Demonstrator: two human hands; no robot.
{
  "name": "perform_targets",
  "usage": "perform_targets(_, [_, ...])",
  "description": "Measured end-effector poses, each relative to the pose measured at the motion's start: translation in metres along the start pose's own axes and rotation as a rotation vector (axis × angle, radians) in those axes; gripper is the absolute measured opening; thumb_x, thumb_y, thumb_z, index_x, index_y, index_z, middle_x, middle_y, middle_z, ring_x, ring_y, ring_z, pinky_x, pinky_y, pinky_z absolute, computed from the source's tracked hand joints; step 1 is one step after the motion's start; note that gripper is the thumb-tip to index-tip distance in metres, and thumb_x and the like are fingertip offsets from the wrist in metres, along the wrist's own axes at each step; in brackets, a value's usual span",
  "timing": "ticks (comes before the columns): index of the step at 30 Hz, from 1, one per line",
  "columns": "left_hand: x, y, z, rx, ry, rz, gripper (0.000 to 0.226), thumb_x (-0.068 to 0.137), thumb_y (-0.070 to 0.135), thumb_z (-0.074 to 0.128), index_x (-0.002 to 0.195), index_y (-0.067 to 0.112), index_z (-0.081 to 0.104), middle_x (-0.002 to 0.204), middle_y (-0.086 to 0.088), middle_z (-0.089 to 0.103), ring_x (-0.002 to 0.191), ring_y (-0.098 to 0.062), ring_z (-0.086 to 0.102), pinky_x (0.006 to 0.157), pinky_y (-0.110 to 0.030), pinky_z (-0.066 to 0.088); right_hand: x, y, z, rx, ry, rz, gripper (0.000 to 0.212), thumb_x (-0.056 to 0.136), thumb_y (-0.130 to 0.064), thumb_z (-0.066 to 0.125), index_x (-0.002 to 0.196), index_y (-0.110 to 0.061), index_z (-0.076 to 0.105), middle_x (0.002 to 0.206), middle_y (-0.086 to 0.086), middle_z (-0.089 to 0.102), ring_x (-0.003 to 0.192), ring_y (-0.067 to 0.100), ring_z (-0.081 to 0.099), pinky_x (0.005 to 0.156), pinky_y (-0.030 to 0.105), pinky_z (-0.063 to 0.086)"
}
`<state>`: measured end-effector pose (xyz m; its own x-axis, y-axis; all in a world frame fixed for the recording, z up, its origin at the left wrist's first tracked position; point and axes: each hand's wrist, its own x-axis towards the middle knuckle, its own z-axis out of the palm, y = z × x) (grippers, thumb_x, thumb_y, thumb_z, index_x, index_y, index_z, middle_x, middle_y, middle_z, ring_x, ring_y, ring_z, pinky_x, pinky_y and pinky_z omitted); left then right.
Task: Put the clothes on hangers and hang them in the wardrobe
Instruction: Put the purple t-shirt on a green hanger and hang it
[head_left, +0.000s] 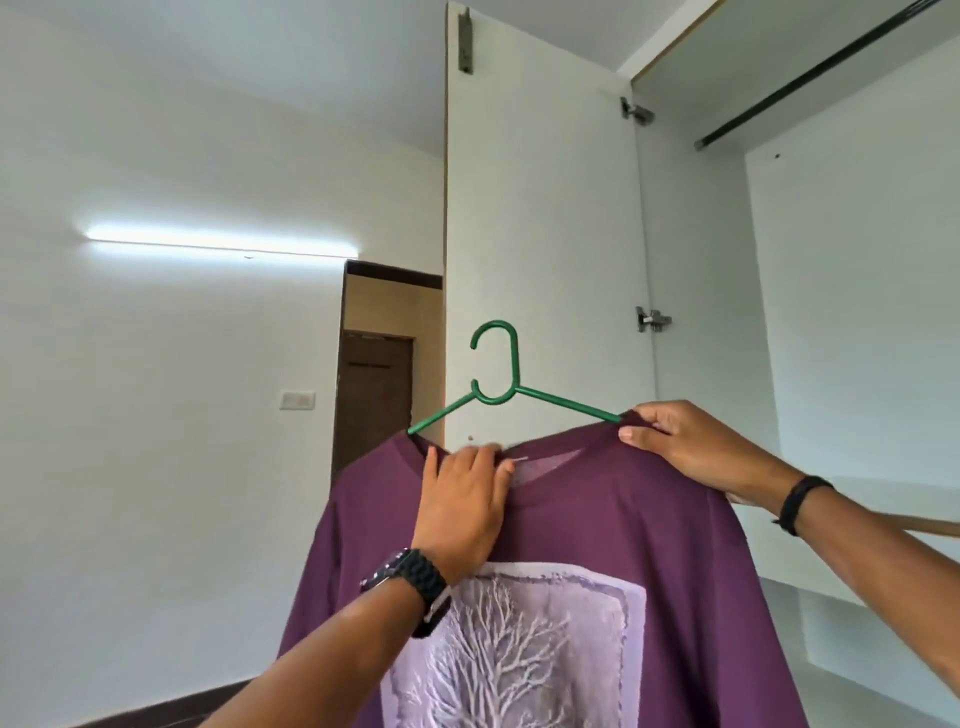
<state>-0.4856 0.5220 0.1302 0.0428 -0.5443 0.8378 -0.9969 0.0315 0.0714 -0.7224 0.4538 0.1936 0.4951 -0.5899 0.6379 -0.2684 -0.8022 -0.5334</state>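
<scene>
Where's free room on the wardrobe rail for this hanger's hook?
The visible stretch of rail is bare from its end near the upper hinge rightward. Crowded: the shirt collar, where left hand and right hand grip around the green hanger.

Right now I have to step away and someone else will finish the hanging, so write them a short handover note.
Left hand grips the collar of the purple tree-print T-shirt. Right hand pinches the collar at the right shoulder.
The T-shirt sits on the green plastic hanger, held up before the open white wardrobe door.
Done: T-shirt on hanger.
Left: hook it onto the dark wardrobe rail, upper right.
</scene>
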Motion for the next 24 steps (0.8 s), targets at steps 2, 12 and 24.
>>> perform_targets(2, [0.028, -0.002, 0.017, -0.042, -0.168, 0.086, 0.062, 0.092, 0.063, 0.009, 0.115, 0.025, 0.052, 0.113, 0.006, 0.06, 0.115, -0.014, 0.049, 0.116, -0.042, 0.012, 0.02, 0.021, -0.018, -0.041, 0.029, 0.025, 0.019, 0.096, -0.022, 0.055, 0.092, -0.009, 0.07, 0.093, 0.005, 0.073, 0.091, 0.024, 0.069, 0.09, 0.045, 0.052])
perform_targets(12, [0.246, 0.082, 0.01, 0.023, -0.283, 0.236, 0.056, 0.102, 0.037, 0.03, 0.152, 0.019, 0.01, 0.155, -0.001, 0.022, 0.144, -0.018, 0.015, 0.119, -0.045, 0.006, 0.148, -0.005, -0.192, -0.305, 0.165, 0.119, 0.027, 0.096, -0.023, 0.055, 0.094, 0.002, 0.065, 0.093, 0.017, 0.068, 0.09, 0.03, 0.064, 0.076, 0.034, 0.049])
perform_targets(24, [0.454, 0.271, -0.017, -0.383, -0.097, 0.408, 0.065, 0.101, 0.035, 0.034, 0.152, 0.016, -0.002, 0.161, -0.006, 0.001, 0.147, -0.024, 0.005, 0.119, -0.044, 0.014, 0.207, -0.105, -0.419, -0.76, 0.637, 0.091, 0.025, 0.094, -0.024, 0.058, 0.093, -0.001, 0.066, 0.095, 0.011, 0.066, 0.093, 0.023, 0.056, 0.072, 0.025, 0.034])
